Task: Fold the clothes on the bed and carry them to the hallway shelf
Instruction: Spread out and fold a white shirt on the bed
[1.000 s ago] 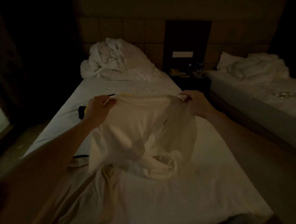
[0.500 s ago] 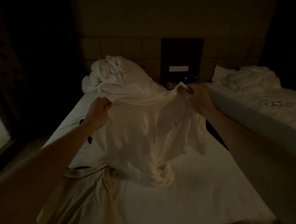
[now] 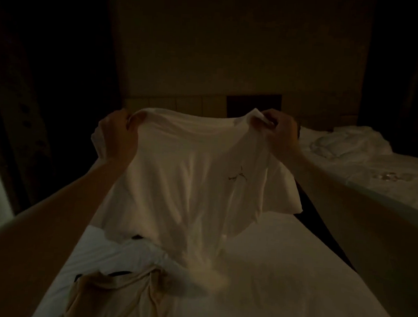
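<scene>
Both my bare arms reach forward and up, elbows low, wrists raised to about the same height and set well apart. My left hand is closed in a fist, its back toward me. My right hand pinches with thumb and curled fingers, knuckles up.

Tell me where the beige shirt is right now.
In the head view the beige shirt lies crumpled on the near bed, lower left, below the white T-shirt that both hands hold up.
</scene>
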`<state>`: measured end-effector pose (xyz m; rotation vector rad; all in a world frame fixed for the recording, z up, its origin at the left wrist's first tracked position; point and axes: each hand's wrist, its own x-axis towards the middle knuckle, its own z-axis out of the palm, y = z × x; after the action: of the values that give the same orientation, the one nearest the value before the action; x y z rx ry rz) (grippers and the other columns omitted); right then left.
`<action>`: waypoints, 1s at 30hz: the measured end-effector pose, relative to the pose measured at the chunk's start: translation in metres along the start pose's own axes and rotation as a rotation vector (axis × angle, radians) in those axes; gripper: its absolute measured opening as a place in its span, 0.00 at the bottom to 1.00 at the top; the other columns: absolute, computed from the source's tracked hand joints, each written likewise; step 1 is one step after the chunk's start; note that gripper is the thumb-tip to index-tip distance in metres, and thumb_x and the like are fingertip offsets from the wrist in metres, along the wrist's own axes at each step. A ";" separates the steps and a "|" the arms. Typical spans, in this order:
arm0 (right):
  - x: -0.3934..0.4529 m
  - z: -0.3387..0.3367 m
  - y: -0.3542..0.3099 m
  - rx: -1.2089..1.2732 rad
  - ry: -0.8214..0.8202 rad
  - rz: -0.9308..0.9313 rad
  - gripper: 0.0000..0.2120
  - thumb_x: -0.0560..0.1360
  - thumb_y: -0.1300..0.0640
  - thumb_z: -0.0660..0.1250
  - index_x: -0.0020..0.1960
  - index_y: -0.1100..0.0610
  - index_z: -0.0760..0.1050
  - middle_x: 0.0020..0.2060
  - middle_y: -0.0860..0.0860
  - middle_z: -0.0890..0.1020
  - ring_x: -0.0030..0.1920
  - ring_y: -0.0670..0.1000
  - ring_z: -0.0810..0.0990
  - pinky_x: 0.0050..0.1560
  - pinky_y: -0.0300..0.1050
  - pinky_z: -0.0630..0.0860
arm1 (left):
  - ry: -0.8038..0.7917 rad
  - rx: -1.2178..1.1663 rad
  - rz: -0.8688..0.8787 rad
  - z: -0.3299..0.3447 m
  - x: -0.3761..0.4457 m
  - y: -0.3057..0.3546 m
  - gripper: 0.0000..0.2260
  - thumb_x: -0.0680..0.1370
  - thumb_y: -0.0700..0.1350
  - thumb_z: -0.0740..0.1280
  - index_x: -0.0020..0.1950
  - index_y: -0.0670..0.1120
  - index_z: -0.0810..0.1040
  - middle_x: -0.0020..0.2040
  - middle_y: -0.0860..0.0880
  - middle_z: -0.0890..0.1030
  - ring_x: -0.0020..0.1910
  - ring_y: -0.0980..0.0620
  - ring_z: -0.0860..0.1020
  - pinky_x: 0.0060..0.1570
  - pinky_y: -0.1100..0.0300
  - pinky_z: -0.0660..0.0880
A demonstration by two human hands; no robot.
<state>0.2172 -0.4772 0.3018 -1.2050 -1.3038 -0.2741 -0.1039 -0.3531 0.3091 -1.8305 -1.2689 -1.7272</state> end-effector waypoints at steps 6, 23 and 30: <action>0.042 -0.037 -0.055 -0.005 0.156 -0.103 0.13 0.74 0.47 0.71 0.40 0.56 0.82 0.35 0.57 0.81 0.34 0.50 0.78 0.35 0.45 0.74 | 0.100 -0.081 0.167 -0.030 0.067 0.025 0.25 0.78 0.68 0.52 0.37 0.48 0.69 0.41 0.40 0.78 0.41 0.37 0.77 0.40 0.45 0.74; 0.034 0.034 0.083 -0.305 -0.148 -0.010 0.09 0.78 0.56 0.66 0.40 0.55 0.79 0.31 0.47 0.74 0.31 0.41 0.70 0.31 0.30 0.62 | -0.270 0.226 0.295 0.092 0.008 -0.016 0.27 0.78 0.66 0.56 0.38 0.45 0.77 0.40 0.40 0.81 0.39 0.37 0.79 0.40 0.51 0.70; -0.004 0.151 0.237 -0.563 -0.449 0.163 0.12 0.81 0.53 0.59 0.50 0.56 0.80 0.45 0.55 0.80 0.53 0.59 0.74 0.58 0.55 0.64 | -0.550 0.297 0.198 0.229 -0.087 -0.099 0.26 0.77 0.66 0.56 0.38 0.45 0.78 0.41 0.41 0.82 0.39 0.39 0.79 0.39 0.53 0.68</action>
<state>0.3047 -0.2600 0.1459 -1.9229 -1.5539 -0.2702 -0.0235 -0.1605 0.1471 -2.2270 -1.3813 -0.8988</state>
